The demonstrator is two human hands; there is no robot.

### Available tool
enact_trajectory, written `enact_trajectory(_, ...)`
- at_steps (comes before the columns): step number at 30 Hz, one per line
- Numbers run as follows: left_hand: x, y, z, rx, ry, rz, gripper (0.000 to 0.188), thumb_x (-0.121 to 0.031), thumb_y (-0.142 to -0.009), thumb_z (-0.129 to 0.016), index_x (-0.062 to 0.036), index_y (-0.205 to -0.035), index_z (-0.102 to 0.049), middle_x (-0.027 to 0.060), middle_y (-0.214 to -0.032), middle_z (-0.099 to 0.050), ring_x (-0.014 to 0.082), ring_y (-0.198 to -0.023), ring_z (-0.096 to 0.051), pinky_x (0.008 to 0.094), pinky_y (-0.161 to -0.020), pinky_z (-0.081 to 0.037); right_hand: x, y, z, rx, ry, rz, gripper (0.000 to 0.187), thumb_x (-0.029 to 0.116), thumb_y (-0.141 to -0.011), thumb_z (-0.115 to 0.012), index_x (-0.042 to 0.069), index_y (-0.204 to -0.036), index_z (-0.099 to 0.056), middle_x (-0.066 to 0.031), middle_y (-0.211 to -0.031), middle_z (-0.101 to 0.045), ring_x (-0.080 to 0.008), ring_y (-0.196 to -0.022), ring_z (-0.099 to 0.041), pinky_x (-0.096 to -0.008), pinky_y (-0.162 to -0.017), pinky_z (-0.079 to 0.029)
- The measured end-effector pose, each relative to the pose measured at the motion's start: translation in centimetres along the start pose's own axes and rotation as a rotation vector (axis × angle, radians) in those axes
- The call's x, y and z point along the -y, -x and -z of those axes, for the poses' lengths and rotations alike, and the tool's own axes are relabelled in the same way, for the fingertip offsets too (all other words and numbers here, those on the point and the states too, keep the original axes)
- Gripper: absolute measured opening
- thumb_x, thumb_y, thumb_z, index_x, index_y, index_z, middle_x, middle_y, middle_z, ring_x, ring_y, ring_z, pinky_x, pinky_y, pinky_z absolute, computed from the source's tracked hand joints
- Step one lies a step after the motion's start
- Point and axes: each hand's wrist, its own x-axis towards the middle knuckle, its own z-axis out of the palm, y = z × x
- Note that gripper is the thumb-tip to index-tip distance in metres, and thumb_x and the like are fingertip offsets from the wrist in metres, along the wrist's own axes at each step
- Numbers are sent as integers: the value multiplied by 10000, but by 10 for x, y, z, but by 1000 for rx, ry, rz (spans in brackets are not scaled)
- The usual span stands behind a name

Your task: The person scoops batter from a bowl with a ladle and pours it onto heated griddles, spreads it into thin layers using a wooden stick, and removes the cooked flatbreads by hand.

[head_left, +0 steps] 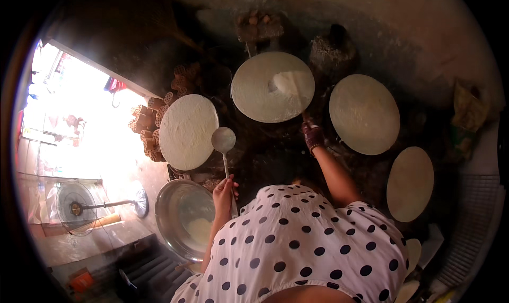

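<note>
My left hand [225, 193] is closed round the handle of a metal ladle [223, 140], whose bowl is beside the pale round griddle [189, 132] on the left. A dark glove covers my right hand [313, 135], which grips the thin handle of a spatula-like tool. Its blade seems to lie on the middle griddle [257, 98], where a whiter patch of batter [290, 85] shows near a small grey spot. The blade itself blends into the batter. Below the left griddle stands a wide metal basin [165, 218] with pale liquid inside.
More pale round griddles stand at the right [364, 114] and lower right [410, 184]. Perforated clay-coloured cylinders [144, 118] are stacked behind the left griddle. A fan [77, 208] stands at the far left by a bright opening. A sack [468, 106] leans by the right wall.
</note>
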Motion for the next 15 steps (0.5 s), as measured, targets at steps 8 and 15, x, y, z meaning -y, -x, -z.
enact_trajectory(8, 11, -6, 10, 123, -3, 40, 353, -187, -952, -541, -19, -1263, -536, -10, -767, -597, 70, -538, -520, 203, -467, -425, 24, 1, 23, 394, -405, -223, 300, 269, -911, -551, 75, -1126, -633, -27, -806, -636, -137, -714, -563, -287, -678, -463)
enact_trajectory(15, -12, -51, -31, 295, -166, 95, 312, -182, -950, -521, 2, -1199, -556, 8, -757, -581, 80, -537, -521, 216, -461, -440, -15, -32, 35, 287, -72, 164, 363, 249, -882, -568, 116, -1217, -612, -53, -803, -657, -139, -728, -590, -320, -689, -471)
